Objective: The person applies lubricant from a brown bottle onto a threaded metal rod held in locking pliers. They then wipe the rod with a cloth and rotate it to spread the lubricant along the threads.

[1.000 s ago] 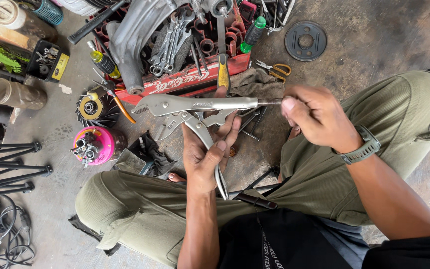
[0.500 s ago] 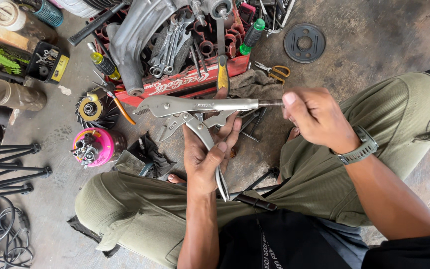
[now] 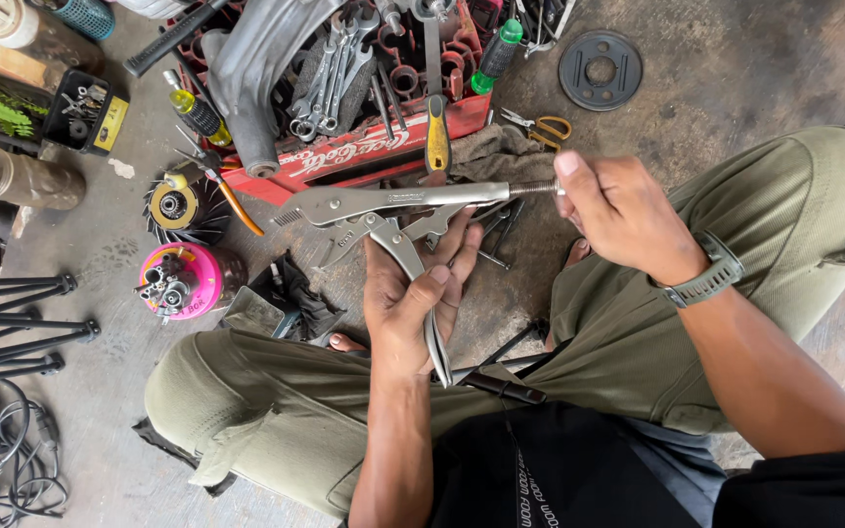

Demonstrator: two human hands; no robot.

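I sit on the floor in olive trousers with silver locking pliers (image 3: 383, 205) held over my lap. My left hand (image 3: 411, 298) grips the pliers' lower handle, which runs down past my palm. My right hand (image 3: 623, 210), with a grey watch on its wrist, pinches the adjusting screw (image 3: 532, 186) at the end of the upper handle. The jaws point left and are slightly apart, with nothing between them.
A red tool tray (image 3: 344, 156) full of wrenches and a grey metal part stands ahead. A yellow-handled tool (image 3: 437, 132) lies on it. A pink tub of small parts (image 3: 176, 279), a wire wheel (image 3: 173, 207), scissors (image 3: 545, 127), a metal disc (image 3: 600, 69), a rag and cables lie around.
My right hand's fingers have shifted slightly on the adjusting screw. The pliers and my left hand stay almost in the same place.
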